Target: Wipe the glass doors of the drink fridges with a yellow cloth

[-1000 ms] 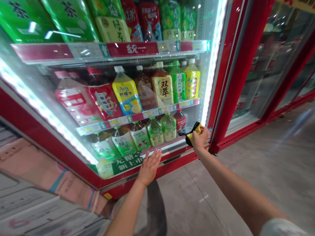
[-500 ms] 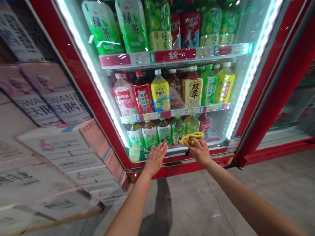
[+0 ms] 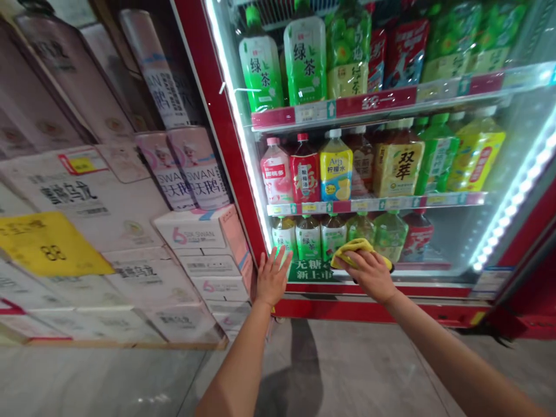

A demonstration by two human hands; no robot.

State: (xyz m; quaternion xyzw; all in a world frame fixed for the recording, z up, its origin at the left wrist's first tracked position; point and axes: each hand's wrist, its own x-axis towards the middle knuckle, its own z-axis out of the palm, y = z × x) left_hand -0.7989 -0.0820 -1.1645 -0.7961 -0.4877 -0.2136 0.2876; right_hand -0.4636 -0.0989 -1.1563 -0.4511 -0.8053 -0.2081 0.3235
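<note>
My right hand [image 3: 369, 272] grips a yellow cloth [image 3: 358, 250] and holds it against the lower glass of a red-framed drinks fridge [image 3: 391, 308]. A dark edge shows under the cloth. My left hand [image 3: 273, 277] is spread flat at the fridge's lower left corner, fingers pointing up, beside a green sticker with white writing [image 3: 313, 270]. Behind the glass, low bottles of green tea [image 3: 308, 236] stand in a row. Above them are larger bottles, among them a yellow-and-blue lemon drink [image 3: 336, 168] and a tan-labelled bottle [image 3: 397, 162].
Stacked white cartons [image 3: 200, 234] stand close on the left, with pink cans [image 3: 197, 168] on top and a yellow price sign [image 3: 52, 246]. Grey floor tiles [image 3: 356, 370] lie below. Another red unit [image 3: 530, 307] adjoins at the right.
The view has swung left, bringing more cartons and the yellow sign into sight. Against the fridge, my left hand has shifted left to the corner, and the cloth has moved left too.
</note>
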